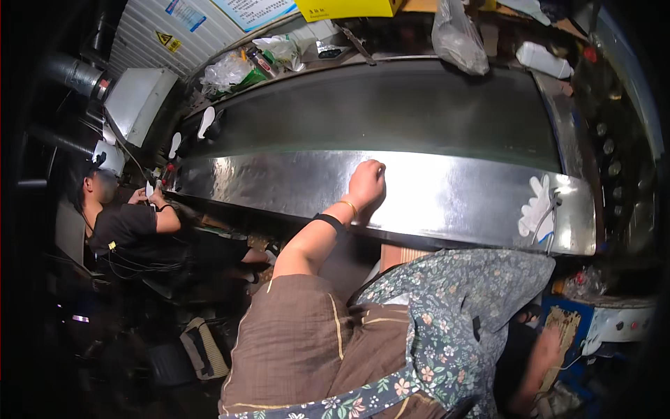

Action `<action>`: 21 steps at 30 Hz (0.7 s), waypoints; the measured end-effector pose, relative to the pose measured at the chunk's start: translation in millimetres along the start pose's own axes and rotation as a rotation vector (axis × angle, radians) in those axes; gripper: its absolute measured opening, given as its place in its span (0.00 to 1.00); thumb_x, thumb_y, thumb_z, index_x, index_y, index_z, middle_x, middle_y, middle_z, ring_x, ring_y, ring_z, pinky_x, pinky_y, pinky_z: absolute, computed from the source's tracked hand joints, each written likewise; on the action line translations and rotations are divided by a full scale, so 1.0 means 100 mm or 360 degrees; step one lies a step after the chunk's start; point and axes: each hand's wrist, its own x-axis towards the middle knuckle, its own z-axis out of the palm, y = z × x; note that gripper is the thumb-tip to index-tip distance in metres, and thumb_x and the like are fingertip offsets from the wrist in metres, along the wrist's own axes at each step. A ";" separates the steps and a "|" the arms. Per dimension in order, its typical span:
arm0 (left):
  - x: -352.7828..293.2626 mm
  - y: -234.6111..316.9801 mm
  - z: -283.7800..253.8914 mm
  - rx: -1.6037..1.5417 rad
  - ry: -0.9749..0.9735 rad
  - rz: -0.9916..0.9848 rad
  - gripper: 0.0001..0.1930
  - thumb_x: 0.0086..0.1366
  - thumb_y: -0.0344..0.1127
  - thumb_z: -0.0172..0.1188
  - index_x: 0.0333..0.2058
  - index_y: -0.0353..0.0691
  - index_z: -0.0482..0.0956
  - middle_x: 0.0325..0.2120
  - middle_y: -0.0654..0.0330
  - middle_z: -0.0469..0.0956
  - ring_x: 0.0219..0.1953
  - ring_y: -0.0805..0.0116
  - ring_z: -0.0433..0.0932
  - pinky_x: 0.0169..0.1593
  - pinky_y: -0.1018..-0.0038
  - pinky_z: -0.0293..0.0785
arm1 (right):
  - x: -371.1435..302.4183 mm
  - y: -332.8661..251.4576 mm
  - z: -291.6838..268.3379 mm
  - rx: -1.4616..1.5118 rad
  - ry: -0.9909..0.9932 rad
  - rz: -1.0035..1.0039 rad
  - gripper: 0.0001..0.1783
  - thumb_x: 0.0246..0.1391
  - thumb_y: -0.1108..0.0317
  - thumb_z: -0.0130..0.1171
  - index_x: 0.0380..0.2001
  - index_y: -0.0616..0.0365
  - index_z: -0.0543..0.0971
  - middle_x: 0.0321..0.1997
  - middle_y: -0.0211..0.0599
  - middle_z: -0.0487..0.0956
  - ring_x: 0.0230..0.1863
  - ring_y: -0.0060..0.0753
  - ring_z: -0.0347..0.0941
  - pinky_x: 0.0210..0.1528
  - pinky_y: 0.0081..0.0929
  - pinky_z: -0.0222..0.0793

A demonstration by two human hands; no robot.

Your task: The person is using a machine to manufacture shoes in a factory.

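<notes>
My left hand [366,186], with a bracelet and a dark band at the wrist, rests as a loose fist on the shiny metal ledge [279,180] in front of me. Nothing shows between its fingers. Low at the right, my right hand [547,350] is smeared by motion beside a worn tan board [562,334] on a blue frame. Its fingers cannot be made out, nor whether it touches the board. A white glove [536,209] lies at the ledge's right end, with a thin dark tool [551,222] across it.
Behind the ledge runs a dark conveyor belt [391,105]. White shoe-sole shapes [206,123] stand at its left end, near a co-worker [125,216] who handles a white piece. Plastic bags [457,38] and a white bottle [544,60] line the far edge. A control box [618,328] stands right.
</notes>
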 end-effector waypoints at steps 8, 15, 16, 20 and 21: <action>-0.12 0.35 0.30 0.0170 0.0015 -0.0102 0.24 0.60 0.32 0.54 0.56 0.36 0.70 0.52 0.42 0.65 0.58 0.45 0.62 0.63 0.56 0.59 | 1.63 -2.71 -0.37 0.1641 -0.0619 -0.0879 0.09 0.51 0.72 0.61 0.37 0.64 0.81 0.47 0.52 0.81 0.52 0.50 0.77 0.54 0.40 0.72; -0.12 0.31 0.22 0.0101 0.0031 -0.0057 0.21 0.61 0.30 0.53 0.54 0.35 0.72 0.49 0.43 0.66 0.56 0.45 0.63 0.62 0.57 0.59 | 2.00 -3.49 -0.58 0.2778 -0.1383 -0.1095 0.35 0.63 0.39 0.48 0.56 0.61 0.73 0.53 0.55 0.77 0.47 0.67 0.74 0.46 0.59 0.71; -0.13 0.31 0.24 0.0120 0.0037 -0.0068 0.22 0.61 0.31 0.53 0.54 0.35 0.72 0.50 0.43 0.66 0.57 0.45 0.63 0.63 0.57 0.59 | 1.97 -3.57 -0.57 0.2882 -0.1443 -0.0903 0.35 0.63 0.39 0.46 0.58 0.58 0.72 0.55 0.57 0.76 0.49 0.70 0.73 0.48 0.60 0.70; -0.13 0.26 0.33 0.0197 0.0166 0.0000 0.23 0.60 0.31 0.54 0.55 0.37 0.71 0.51 0.43 0.66 0.56 0.45 0.63 0.62 0.57 0.60 | 1.84 -3.79 -0.41 0.3126 -0.1368 -0.1122 0.31 0.63 0.36 0.44 0.65 0.32 0.67 0.64 0.64 0.67 0.56 0.73 0.67 0.56 0.60 0.63; -0.13 0.25 0.33 0.0200 0.0131 -0.0020 0.23 0.60 0.31 0.54 0.55 0.37 0.71 0.51 0.43 0.66 0.56 0.45 0.63 0.62 0.57 0.60 | 1.82 -3.83 -0.39 0.3166 -0.1347 -0.1177 0.31 0.63 0.35 0.44 0.67 0.27 0.66 0.65 0.65 0.65 0.58 0.73 0.66 0.58 0.60 0.62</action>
